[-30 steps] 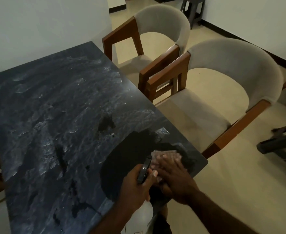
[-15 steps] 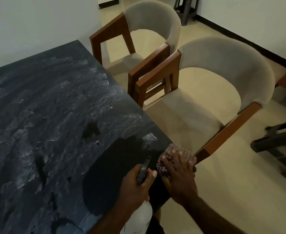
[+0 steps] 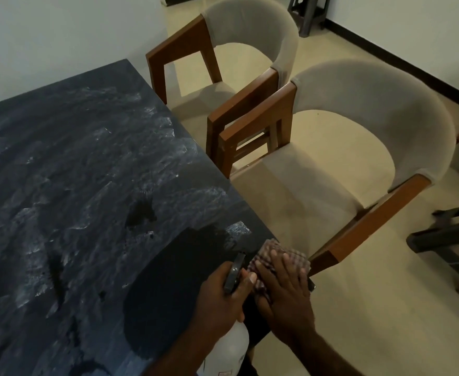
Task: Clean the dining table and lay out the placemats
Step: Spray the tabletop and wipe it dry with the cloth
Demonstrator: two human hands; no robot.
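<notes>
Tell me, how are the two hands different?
The left hand is curled round the top of the spray bottle, while the right hand lies flat with straight fingers. The left hand grips its thing; the right hand only presses down on the checked cloth. Both hands sit side by side at the near corner of the dark table.

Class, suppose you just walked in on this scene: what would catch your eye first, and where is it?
The right hand presses a checked cloth flat on the near right corner of the dark dining table, beside a wet patch, while the left hand grips a spray bottle next to it. Two beige wooden-framed armchairs stand along the table's right edge.
</notes>
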